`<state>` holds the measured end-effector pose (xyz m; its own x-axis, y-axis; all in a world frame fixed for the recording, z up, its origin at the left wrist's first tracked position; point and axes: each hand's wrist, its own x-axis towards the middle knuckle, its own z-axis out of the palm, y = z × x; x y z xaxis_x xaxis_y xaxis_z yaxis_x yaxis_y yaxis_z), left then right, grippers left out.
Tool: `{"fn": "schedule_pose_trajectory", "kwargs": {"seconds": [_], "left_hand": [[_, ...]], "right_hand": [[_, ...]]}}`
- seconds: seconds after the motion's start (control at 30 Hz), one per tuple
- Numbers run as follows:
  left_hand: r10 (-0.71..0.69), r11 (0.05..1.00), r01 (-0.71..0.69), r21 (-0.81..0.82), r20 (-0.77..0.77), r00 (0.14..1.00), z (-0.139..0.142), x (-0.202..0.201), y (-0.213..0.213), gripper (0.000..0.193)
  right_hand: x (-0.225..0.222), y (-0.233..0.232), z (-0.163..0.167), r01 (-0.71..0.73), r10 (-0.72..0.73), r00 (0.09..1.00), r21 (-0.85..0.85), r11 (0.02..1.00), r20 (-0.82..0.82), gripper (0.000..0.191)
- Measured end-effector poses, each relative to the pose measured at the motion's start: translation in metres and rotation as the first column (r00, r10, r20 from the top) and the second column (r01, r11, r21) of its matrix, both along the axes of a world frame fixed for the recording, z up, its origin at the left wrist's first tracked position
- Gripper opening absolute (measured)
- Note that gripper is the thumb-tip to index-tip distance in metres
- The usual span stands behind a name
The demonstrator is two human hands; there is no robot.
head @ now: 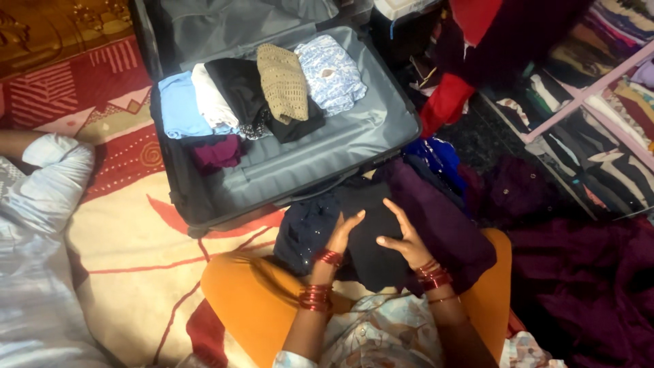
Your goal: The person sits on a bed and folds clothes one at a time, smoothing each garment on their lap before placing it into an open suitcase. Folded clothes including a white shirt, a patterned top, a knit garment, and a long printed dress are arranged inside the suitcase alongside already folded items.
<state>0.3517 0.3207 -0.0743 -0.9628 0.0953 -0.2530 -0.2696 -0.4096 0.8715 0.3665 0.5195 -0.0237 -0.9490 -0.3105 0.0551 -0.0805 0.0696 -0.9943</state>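
My left hand (343, 234) and my right hand (405, 238) lie flat, fingers spread, on a black garment (371, 259) folded across my lap. Both wrists carry red bangles. A dark sparkly cloth (305, 228) sits under the left side of it and a purple garment (446, 225) under the right. Beyond my knees an open grey suitcase (327, 160) holds rolled clothes in a row: light blue (178, 105), white (211, 99), black (238, 88), tan knit (283, 82), blue-and-white print (330, 71), plus a maroon piece (216, 153).
A person in a pale shirt (37, 204) sits at the left on a red-and-cream patterned mat (129, 232). Dark maroon cloth (586, 279) is heaped at the right. Shelves of folded clothes (599, 88) stand at the far right. Red fabric (446, 102) hangs by the suitcase.
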Motion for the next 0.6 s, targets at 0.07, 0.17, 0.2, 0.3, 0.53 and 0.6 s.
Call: {"fn": "schedule_pose_trajectory", "kwargs": {"seconds": [0.07,0.17,0.2,0.3,0.53,0.6], "left_hand": [[-0.010,0.996,0.008,-0.083,-0.019,1.000,-0.007,-0.014,0.002,0.079],[0.107,0.714,-0.055,-0.698,0.031,0.994,-0.024,-0.020,0.002,0.094],[0.130,0.718,-0.059,-0.694,0.051,0.990,-0.031,-0.017,0.003,0.095],[0.175,0.762,-0.103,-0.640,0.051,0.983,-0.040,-0.020,0.003,0.095],[0.190,0.866,-0.147,-0.478,0.041,0.981,-0.041,-0.022,-0.001,0.094],[0.184,0.889,-0.133,-0.437,0.075,0.980,-0.038,-0.024,-0.003,0.095]], "right_hand": [[-0.008,-0.002,-0.012,0.025,-0.025,1.000,0.030,0.999,0.004,0.088],[-0.018,-0.013,-0.034,0.038,-0.041,0.998,0.065,0.997,0.043,0.081],[-0.019,-0.015,-0.040,0.039,-0.044,0.997,0.076,0.996,0.061,0.078],[-0.022,-0.015,-0.045,0.051,-0.054,0.998,0.086,0.995,0.037,0.073],[-0.022,-0.017,-0.042,0.048,-0.052,0.997,0.080,0.996,0.052,0.072],[-0.023,-0.019,-0.042,0.052,-0.056,0.997,0.080,0.995,0.049,0.072]]}}
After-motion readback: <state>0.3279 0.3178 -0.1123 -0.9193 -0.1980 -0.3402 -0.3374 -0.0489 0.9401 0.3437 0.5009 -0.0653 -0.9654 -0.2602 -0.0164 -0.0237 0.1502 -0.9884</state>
